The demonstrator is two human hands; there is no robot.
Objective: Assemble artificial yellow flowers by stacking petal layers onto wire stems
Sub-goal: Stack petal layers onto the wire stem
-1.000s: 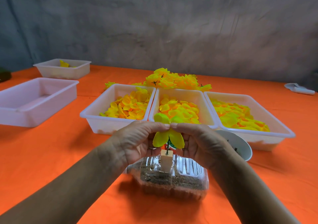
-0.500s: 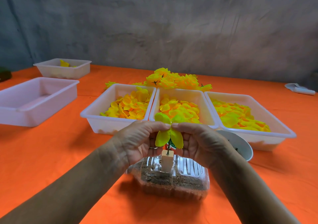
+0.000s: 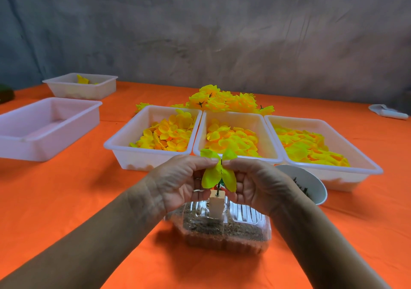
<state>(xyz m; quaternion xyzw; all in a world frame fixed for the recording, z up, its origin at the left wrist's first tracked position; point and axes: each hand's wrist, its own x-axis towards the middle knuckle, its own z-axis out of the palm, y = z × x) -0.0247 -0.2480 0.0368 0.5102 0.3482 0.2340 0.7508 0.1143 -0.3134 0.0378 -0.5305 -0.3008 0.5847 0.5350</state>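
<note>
Carefully, I pinched the yellow petal layer [image 3: 219, 173] between my left hand [image 3: 178, 182] at nine o'clock and right hand [image 3: 259, 184] at three, judging it should slide straight down the wire stem [image 3: 218, 187] standing in the wooden block [image 3: 216, 206] at six.

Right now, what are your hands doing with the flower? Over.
Left hand and right hand both pinching the yellow petal layer. Layer threaded on the wire stem, standing in the wooden block. Nothing blocking.
</note>
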